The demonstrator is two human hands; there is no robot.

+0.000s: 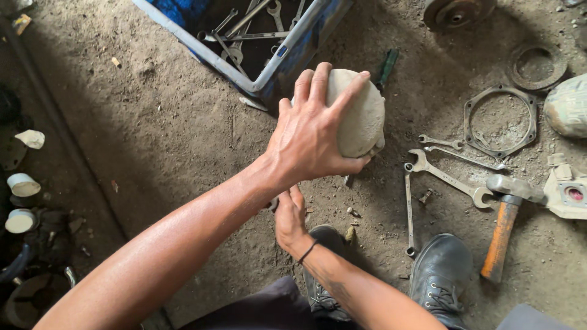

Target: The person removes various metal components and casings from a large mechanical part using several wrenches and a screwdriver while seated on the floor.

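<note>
At the upper middle of the frame, a blue toolbox [287, 58] sits open with spanners inside. Just below it the left hand [309, 137] spreads its fingers over a dusty round lump [361, 113], lifted off the dirt floor. The right hand [289, 217] curls beneath (its grip is hidden). Farther right, loose spanners [443, 177] and a hammer [504, 223] lie untouched; how far the work has come does not show.
</note>
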